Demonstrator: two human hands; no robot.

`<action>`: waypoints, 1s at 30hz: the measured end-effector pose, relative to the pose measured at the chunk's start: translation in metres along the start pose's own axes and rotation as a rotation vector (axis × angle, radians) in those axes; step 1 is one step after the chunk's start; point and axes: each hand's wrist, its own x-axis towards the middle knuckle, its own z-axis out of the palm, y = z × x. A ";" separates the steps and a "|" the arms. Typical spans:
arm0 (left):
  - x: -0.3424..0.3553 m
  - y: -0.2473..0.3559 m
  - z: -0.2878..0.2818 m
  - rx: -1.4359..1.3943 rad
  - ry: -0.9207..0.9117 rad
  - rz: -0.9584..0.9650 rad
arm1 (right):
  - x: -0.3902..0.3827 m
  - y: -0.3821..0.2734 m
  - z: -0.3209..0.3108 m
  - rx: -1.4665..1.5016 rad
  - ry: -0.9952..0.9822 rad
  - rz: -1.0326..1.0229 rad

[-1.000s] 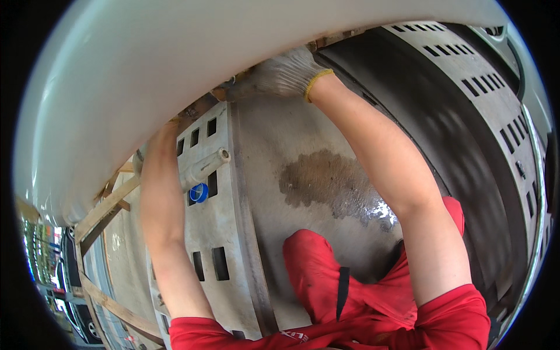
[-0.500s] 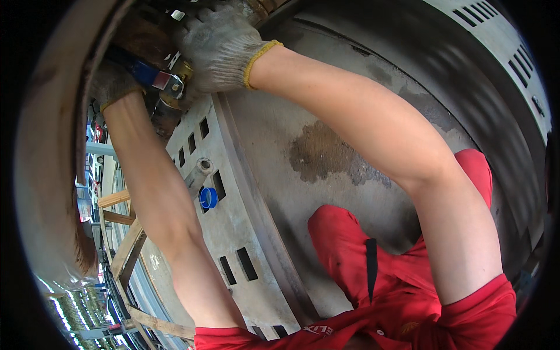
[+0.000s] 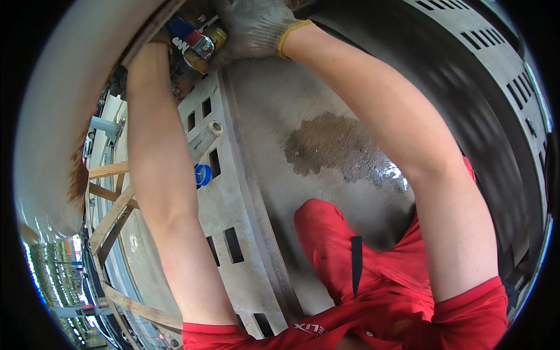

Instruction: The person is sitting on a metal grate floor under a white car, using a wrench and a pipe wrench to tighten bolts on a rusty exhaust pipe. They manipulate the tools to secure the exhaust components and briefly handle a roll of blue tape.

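Upper left: blue, brass-ended metal tool between grey-gloved right hand and mostly hidden left hand; can't tell either grip. Step, judged: two-handed tool work; next calls for steady support.

The right hand (gloved, yellow-cuffed) is held just beside a blue tool. The left wrist is partly hidden by a pale panel.

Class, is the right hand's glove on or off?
On: the grey knit glove covers the right hand, its yellow cuff plainly visible.
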 end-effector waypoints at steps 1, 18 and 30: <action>-0.004 0.000 -0.001 -0.015 -0.001 -0.021 | 0.001 -0.003 -0.003 0.026 0.002 0.004; -0.115 0.031 -0.059 -0.914 -0.084 -0.726 | 0.005 0.007 -0.015 0.091 -0.143 -0.223; -0.183 0.117 -0.156 -1.018 -0.305 -0.979 | -0.040 0.004 -0.056 0.409 -0.095 -0.010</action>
